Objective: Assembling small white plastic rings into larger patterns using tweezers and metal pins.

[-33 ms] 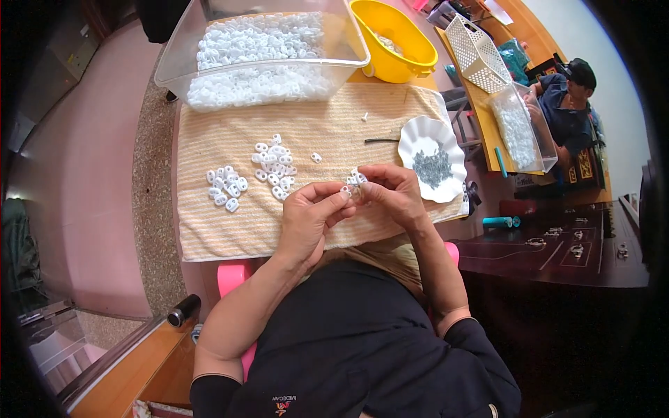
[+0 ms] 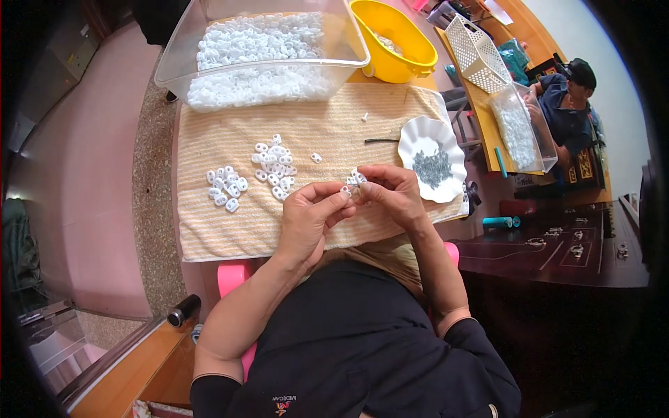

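Note:
My left hand (image 2: 310,216) and my right hand (image 2: 390,191) meet over the front of a striped beige towel (image 2: 209,230). Between their fingertips they pinch small white plastic pieces (image 2: 352,181); my left thumb and finger hold one, and my right fingers hold a small cluster. Two loose heaps of the same white pieces lie on the towel, one (image 2: 275,167) just left of my hands and a smaller one (image 2: 226,188) farther left. A white scalloped plate (image 2: 411,136) with small grey metal parts stands right of my right hand.
A clear bin (image 2: 348,42) full of white pieces sits behind the towel, beside a yellow bucket (image 2: 418,49) and a white basket (image 2: 477,52). Another person (image 2: 568,97) sits at the far right by a second clear bin (image 2: 519,129). A dark wooden table (image 2: 557,251) stands on my right.

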`<state>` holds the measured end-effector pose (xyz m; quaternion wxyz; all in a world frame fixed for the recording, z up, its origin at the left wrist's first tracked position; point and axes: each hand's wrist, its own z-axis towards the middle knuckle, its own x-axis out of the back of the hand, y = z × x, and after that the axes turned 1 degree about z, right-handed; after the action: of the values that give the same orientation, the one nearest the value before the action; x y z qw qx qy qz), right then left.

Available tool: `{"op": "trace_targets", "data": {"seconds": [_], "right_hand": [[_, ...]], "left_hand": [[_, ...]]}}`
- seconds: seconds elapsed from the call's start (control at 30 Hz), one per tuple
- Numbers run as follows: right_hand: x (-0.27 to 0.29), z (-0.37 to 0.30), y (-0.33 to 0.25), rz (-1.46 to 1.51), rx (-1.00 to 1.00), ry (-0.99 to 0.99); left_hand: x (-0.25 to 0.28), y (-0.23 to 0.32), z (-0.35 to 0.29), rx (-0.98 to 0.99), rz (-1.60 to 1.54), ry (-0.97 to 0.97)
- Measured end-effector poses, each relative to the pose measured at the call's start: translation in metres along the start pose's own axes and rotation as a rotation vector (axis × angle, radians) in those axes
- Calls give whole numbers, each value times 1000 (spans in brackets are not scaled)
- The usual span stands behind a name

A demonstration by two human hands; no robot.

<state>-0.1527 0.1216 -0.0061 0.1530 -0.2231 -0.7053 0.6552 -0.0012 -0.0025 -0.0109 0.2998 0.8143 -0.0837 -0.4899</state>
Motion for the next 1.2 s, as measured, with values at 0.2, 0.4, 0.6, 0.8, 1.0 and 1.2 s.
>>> {"op": "trace_targets", "data": {"seconds": [0.2, 0.4, 0.6, 0.8, 1.0, 1.2], "right_hand": [[-11, -2, 3, -9, 43, -3], [-16, -1, 2, 22, 22, -26], [-13, 1, 0, -65, 109, -90], [-12, -3, 2, 118, -44, -38], [-10, -2, 8, 206, -38, 15], [-11, -1, 9, 195, -38, -8]], "left_hand": [[-1, 0, 0, -14, -31, 2], [1, 0, 1, -25, -36, -10], [0, 1, 0, -29, -45, -10], [-1, 1, 0, -23, -55, -10], [0, 0, 0, -13, -71, -16], [0, -1, 0, -15, -79, -23]]}}
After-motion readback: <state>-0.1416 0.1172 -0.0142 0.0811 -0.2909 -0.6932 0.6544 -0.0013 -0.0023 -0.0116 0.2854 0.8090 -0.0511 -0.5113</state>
